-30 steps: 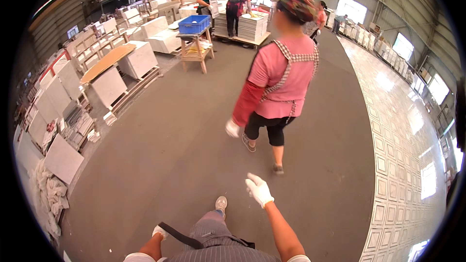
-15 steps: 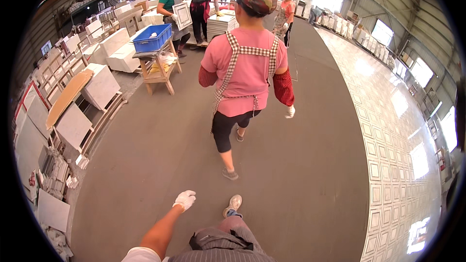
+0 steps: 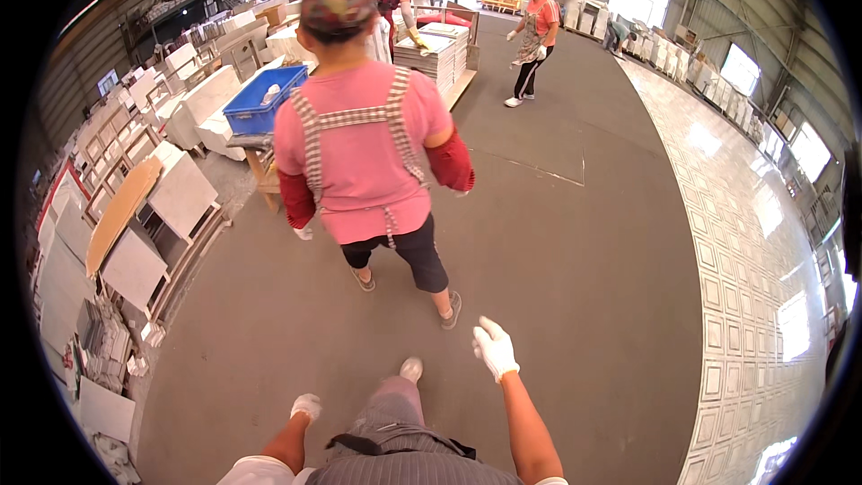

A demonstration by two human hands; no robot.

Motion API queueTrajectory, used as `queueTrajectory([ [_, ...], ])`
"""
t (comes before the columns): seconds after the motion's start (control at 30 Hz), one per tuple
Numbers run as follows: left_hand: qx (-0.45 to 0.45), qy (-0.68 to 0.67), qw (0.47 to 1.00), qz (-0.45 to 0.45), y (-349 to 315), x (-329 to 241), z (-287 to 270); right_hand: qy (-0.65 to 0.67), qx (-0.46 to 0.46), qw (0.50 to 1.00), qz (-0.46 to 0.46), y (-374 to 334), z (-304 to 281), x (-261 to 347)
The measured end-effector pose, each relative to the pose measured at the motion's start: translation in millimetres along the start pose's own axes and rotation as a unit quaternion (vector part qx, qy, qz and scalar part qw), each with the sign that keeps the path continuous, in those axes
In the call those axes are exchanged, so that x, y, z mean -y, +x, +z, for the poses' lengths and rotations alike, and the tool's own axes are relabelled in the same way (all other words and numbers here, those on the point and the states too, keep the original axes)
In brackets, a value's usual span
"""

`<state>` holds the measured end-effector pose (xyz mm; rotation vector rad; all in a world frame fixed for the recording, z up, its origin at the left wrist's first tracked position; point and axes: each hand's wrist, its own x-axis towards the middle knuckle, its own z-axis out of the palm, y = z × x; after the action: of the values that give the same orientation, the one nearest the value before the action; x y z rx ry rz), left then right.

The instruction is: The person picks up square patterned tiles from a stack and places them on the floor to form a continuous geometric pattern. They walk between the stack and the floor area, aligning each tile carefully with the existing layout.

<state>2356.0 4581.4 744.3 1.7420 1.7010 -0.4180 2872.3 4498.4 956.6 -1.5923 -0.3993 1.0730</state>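
Observation:
My right hand (image 3: 495, 350), in a white glove, is held out in front of me with its fingers loosely apart and nothing in it. My left hand (image 3: 306, 407), gloved in white too, hangs lower beside my thigh; its fingers are too small and blurred to make out. Neither hand touches anything that I can see. Close ahead, a person in a pink shirt (image 3: 364, 153) with a checked apron and red sleeve covers walks with their back to me. One of my shoes (image 3: 411, 369) shows on the grey floor (image 3: 584, 305).
Ahead left, a blue bin (image 3: 265, 101) stands on a wooden stand. White slabs and a tan board (image 3: 126, 207) line the left side. Farther on are stacked panels (image 3: 431, 54), co-workers and a person in an orange shirt (image 3: 539, 27). Patterned tiles (image 3: 745, 305) cover the right side.
My right hand has come into view, while my left has swung back toward my body. The person in pink has moved left in the view, partly covering the bin's stand. The stacked panels show more.

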Motion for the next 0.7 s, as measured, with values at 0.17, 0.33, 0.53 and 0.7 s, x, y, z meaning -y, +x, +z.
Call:
queueTrajectory([
  [0.17,0.010,0.250,0.965,0.083,139.3,-77.3,-69.6,-0.047,0.061,0.997,-0.002,114.3,2.8,26.4],
  [0.33,0.000,0.076,0.978,0.194,268.4,-348.1,-160.1,-0.438,-0.081,0.893,-0.067,169.7,-173.3,-203.2],
  [0.53,-0.037,-0.034,0.961,0.273,316.9,-633.2,-256.8,-0.418,-0.017,0.853,0.311,246.4,-272.9,-146.0],
  [0.7,-0.043,-0.004,0.960,0.276,384.8,-787.2,-206.3,-0.449,-0.001,0.847,0.284,397.1,-356.7,-80.7],
])
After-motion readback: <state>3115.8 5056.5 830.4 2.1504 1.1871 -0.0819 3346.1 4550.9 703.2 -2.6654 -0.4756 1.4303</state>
